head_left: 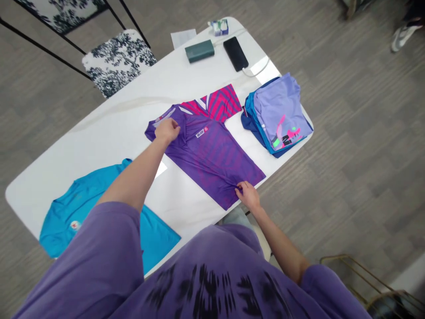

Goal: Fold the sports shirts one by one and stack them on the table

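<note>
A purple jersey [212, 155] with a small chest logo lies on the white table, partly folded. One pink-and-purple striped sleeve [224, 104] spreads out on its far side; the other sleeve is not visible. Near the collar, my left hand [168, 130] is closed with its fingertips pinching the fabric at the shoulder. At the hem, by the table's near edge, my right hand [248, 195] pinches the cloth between thumb and fingers. Under my left forearm lies a bright blue T-shirt [88, 190], spread out and partly covered by my arm.
A stack of folded shirts [279, 108], lavender on top, sits at the table's right edge. Toward the far end are a black phone [235, 53] with a cable, a dark green power bank [199, 51] and a small packet [219, 27]. A patterned chair [119, 57] stands beyond the table [109, 119].
</note>
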